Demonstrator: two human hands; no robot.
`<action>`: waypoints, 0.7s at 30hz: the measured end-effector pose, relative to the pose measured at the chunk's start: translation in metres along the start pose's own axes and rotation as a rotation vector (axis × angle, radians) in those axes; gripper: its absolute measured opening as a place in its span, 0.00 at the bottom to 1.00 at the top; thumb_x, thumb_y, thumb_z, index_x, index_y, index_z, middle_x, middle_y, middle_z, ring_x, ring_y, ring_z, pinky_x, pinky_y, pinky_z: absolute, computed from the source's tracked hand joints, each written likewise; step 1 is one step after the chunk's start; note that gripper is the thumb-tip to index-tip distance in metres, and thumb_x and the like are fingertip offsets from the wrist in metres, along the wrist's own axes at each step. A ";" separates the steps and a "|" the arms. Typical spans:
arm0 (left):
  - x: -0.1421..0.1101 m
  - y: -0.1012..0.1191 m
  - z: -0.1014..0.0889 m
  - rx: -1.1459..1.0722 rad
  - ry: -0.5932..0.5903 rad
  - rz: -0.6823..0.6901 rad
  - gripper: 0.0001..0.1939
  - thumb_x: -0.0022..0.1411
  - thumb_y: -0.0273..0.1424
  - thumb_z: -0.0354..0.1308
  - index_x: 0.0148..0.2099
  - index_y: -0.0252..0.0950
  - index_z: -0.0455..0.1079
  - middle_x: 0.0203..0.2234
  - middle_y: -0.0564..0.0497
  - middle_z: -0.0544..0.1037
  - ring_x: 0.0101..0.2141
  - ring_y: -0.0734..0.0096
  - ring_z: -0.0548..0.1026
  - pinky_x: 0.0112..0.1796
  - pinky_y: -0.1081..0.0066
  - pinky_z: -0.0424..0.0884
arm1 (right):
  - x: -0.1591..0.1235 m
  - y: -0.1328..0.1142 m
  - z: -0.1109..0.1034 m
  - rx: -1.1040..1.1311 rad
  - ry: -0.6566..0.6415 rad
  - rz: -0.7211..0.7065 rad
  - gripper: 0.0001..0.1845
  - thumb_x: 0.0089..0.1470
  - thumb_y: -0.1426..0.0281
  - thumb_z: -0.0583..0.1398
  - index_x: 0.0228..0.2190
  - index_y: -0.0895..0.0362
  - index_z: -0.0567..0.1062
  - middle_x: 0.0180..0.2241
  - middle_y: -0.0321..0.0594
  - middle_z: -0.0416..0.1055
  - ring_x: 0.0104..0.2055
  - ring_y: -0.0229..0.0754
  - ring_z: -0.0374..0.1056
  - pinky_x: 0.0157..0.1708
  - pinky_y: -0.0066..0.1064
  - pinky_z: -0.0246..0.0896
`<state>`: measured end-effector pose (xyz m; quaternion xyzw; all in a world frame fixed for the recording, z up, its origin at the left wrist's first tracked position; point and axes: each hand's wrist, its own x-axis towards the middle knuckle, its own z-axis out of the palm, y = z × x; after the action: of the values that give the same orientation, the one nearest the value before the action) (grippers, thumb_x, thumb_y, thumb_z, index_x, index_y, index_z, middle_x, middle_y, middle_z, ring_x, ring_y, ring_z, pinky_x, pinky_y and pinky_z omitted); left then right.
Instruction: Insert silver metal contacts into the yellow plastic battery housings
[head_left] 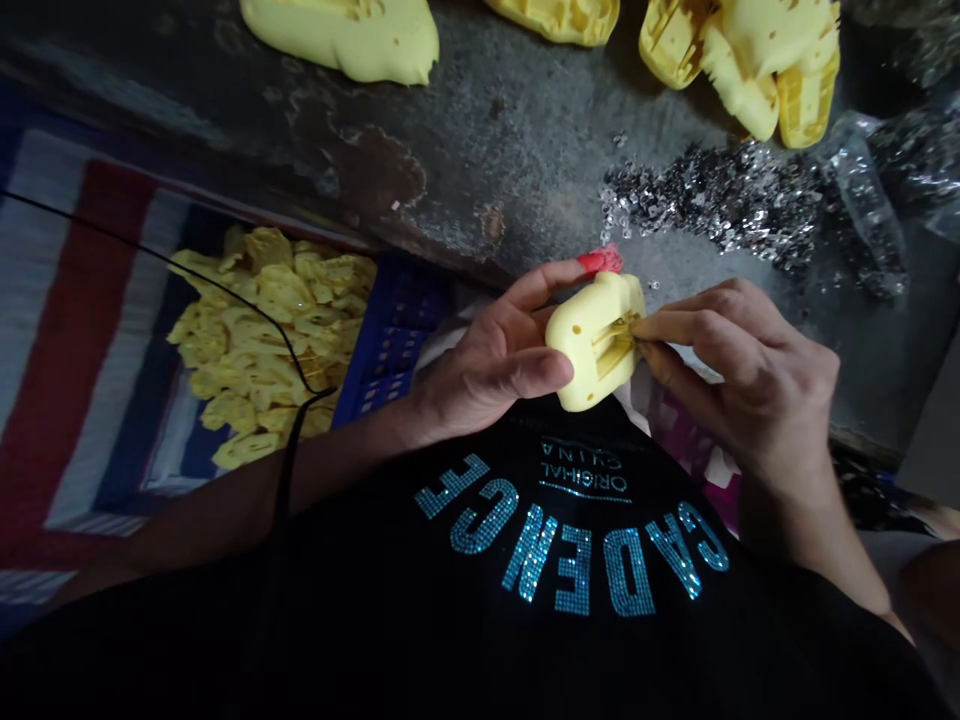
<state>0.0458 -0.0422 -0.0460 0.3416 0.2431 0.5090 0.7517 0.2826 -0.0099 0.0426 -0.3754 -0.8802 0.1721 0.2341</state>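
Observation:
My left hand (495, 350) is wrapped round a pale yellow plastic shell piece (577, 345), its thumb on the near side. A red covering sits on one of its fingertips. The piece has a rectangular slot and small round holes. At the slot's right end my right hand (739, 360) pinches with thumb and forefinger; whatever lies between those fingertips is too small to make out. Beyond the right hand, a heap of small shiny metal clips or plates (720, 205) lies on the dark worktop (480, 130).
More yellow shell pieces (345, 35) lie along the worktop's far side, with a cluster (750, 60) at right. Clear plastic bag material (866, 200) is beside the metal heap. A blue crate (390, 320) and many yellow parts (270, 330) are at left. A black cable (225, 285) crosses there.

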 end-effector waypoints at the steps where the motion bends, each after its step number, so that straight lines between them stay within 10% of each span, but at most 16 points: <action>1: 0.000 -0.001 0.000 0.004 0.004 0.004 0.42 0.59 0.55 0.78 0.70 0.50 0.72 0.69 0.49 0.79 0.68 0.42 0.79 0.62 0.46 0.83 | 0.000 -0.002 -0.001 -0.027 -0.017 -0.004 0.13 0.70 0.69 0.67 0.51 0.40 0.85 0.45 0.40 0.86 0.43 0.53 0.79 0.46 0.50 0.79; 10: 0.000 -0.002 0.001 0.010 0.024 0.011 0.45 0.58 0.57 0.79 0.72 0.49 0.70 0.73 0.50 0.75 0.71 0.37 0.74 0.64 0.42 0.81 | -0.004 -0.013 0.001 -0.056 0.005 -0.009 0.20 0.70 0.73 0.65 0.56 0.39 0.84 0.46 0.39 0.86 0.44 0.53 0.80 0.45 0.49 0.79; 16: 0.000 -0.001 -0.004 0.031 -0.028 0.030 0.43 0.60 0.54 0.79 0.72 0.52 0.71 0.69 0.51 0.79 0.69 0.39 0.77 0.59 0.47 0.84 | -0.014 0.015 0.014 0.192 0.210 0.181 0.12 0.67 0.66 0.71 0.51 0.41 0.84 0.48 0.39 0.86 0.48 0.52 0.81 0.47 0.49 0.79; 21: -0.001 0.007 -0.003 0.187 -0.118 0.053 0.50 0.57 0.49 0.82 0.77 0.57 0.67 0.67 0.49 0.80 0.62 0.43 0.82 0.56 0.52 0.85 | -0.010 0.039 0.024 0.639 0.031 0.381 0.31 0.60 0.51 0.76 0.59 0.44 0.79 0.59 0.43 0.83 0.53 0.51 0.83 0.45 0.42 0.83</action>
<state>0.0387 -0.0403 -0.0428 0.4459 0.2355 0.4830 0.7158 0.2983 0.0058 0.0009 -0.4429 -0.6929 0.4728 0.3166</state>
